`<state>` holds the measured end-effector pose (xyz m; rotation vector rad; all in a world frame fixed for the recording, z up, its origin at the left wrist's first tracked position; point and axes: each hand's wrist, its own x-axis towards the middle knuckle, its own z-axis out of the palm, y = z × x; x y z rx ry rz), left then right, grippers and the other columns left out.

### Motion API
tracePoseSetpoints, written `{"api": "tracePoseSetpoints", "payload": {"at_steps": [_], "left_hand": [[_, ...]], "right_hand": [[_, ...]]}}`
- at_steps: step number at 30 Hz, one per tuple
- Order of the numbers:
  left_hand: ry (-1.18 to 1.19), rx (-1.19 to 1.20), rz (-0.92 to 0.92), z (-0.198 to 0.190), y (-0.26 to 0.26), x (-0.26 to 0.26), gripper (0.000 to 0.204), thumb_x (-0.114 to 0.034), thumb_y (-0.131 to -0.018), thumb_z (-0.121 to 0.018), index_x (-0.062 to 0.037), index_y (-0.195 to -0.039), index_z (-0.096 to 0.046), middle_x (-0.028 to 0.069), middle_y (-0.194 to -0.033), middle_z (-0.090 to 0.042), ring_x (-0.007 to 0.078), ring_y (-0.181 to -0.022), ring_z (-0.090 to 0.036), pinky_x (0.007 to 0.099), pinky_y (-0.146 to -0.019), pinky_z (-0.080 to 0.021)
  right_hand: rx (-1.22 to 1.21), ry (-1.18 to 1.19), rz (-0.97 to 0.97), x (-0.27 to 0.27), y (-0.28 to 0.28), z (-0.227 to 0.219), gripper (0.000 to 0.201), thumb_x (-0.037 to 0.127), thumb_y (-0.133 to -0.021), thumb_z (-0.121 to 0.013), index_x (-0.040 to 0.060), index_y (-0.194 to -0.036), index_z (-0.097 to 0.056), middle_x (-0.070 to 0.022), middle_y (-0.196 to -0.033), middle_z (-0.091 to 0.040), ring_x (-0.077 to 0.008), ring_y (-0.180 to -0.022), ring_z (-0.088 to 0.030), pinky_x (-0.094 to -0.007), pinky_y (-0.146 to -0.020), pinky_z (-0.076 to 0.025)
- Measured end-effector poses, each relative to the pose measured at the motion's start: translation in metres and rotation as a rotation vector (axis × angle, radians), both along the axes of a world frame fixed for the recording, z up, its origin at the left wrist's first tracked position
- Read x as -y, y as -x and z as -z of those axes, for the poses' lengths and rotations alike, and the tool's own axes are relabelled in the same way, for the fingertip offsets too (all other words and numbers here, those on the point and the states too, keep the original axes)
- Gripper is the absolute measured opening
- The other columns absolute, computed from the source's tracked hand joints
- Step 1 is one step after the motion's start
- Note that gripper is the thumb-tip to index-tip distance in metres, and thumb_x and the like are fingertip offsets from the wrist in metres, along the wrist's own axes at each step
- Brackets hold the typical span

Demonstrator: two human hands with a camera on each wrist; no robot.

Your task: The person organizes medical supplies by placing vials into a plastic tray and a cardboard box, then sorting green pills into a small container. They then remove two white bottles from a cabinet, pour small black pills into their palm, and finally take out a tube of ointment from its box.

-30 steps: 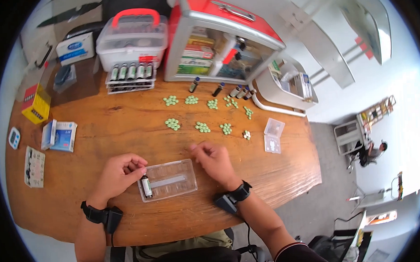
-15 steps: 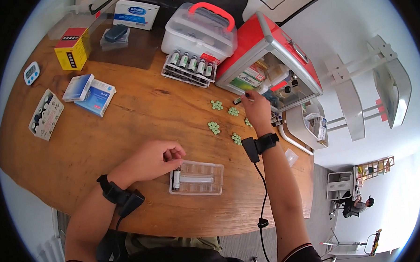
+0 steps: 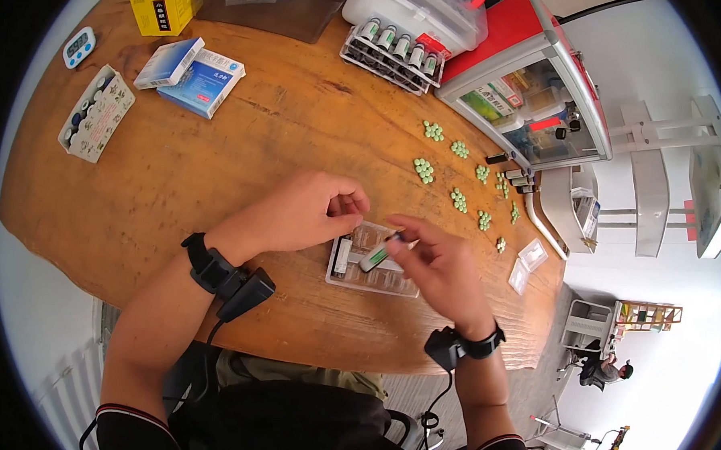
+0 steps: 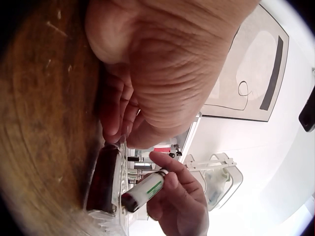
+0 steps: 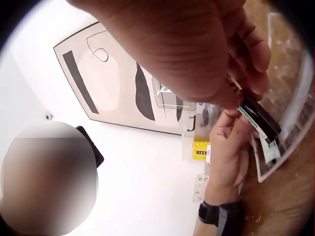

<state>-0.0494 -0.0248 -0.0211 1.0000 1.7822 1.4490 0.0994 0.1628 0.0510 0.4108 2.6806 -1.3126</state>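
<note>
In the head view a clear plastic tray [image 3: 394, 285] lies on the wooden table, one labelled vial [image 3: 342, 257] in its left end. The right hand [image 3: 445, 273] pinches a second dark vial [image 3: 374, 258] by its capped end, tilted over the tray. The left hand [image 3: 308, 212] has curled fingers, its fingertips at the tray's upper left corner near the first vial's top. In the left wrist view the held vial [image 4: 144, 191] slants with its base toward the tray. In the right wrist view the held vial [image 5: 260, 119] is above the tray [image 5: 262, 173].
Small piles of green tablets [image 3: 424, 171] lie beyond the tray. A rack of vials [image 3: 389, 59], a red cabinet [image 3: 521, 37] and loose vials [image 3: 518, 178] stand farther back. Blue boxes [image 3: 202, 83] and a carton of vials [image 3: 97, 114] are at the left. A small clear case [image 3: 528, 264] lies right.
The right hand reached to the back by the cabinet, took hold of a vial and came back with it to the tray. The left hand stayed at the tray's corner.
</note>
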Motion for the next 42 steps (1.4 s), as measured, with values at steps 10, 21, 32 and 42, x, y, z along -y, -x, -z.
{"api": "tracePoseSetpoints", "payload": {"at_steps": [10, 21, 32, 42], "left_hand": [[0.018, -0.025, 0.001, -0.004, -0.001, 0.0, 0.019, -0.012, -0.088, -0.071, -0.0004, -0.102, -0.071, 0.0129, -0.09, -0.074, 0.0212, -0.083, -0.072, 0.033, -0.075, -0.057], [0.025, -0.062, 0.011, -0.002, -0.001, 0.001, 0.018, -0.013, -0.091, -0.072, -0.0007, -0.104, -0.071, 0.0068, -0.084, -0.071, 0.0132, -0.076, -0.066, 0.0292, -0.07, -0.054], [0.009, -0.069, 0.001, 0.0, 0.0, 0.0, 0.017, -0.013, -0.09, -0.072, -0.0011, -0.103, -0.072, 0.0073, -0.082, -0.071, 0.0129, -0.074, -0.066, 0.0292, -0.068, -0.054], [-0.014, -0.034, 0.01, 0.0, -0.001, 0.0, 0.018, -0.012, -0.089, -0.072, -0.0008, -0.104, -0.071, 0.0074, -0.082, -0.071, 0.0134, -0.075, -0.066, 0.0292, -0.068, -0.054]], "right_hand": [[-0.052, -0.119, -0.022, 0.016, 0.001, 0.014, 0.025, 0.018, -0.093, -0.074, 0.0021, -0.111, -0.068, -0.0139, -0.081, -0.073, -0.0202, -0.063, -0.071, -0.0317, -0.059, -0.054], [0.027, 0.046, 0.125, 0.015, 0.002, 0.02, 0.018, 0.016, -0.094, -0.074, 0.0014, -0.098, -0.064, -0.0046, -0.074, -0.068, -0.0085, -0.061, -0.06, -0.0245, -0.057, -0.048], [0.121, 0.336, 0.1, -0.002, 0.004, 0.011, 0.018, 0.01, -0.094, -0.074, 0.0027, -0.096, -0.058, 0.0045, -0.077, -0.061, -0.0001, -0.067, -0.053, -0.0173, -0.058, -0.042], [0.166, 0.344, 0.08, 0.01, 0.002, 0.027, 0.017, 0.013, -0.096, -0.071, 0.0013, -0.1, -0.06, 0.0023, -0.076, -0.064, -0.0028, -0.064, -0.056, -0.0201, -0.058, -0.044]]}}
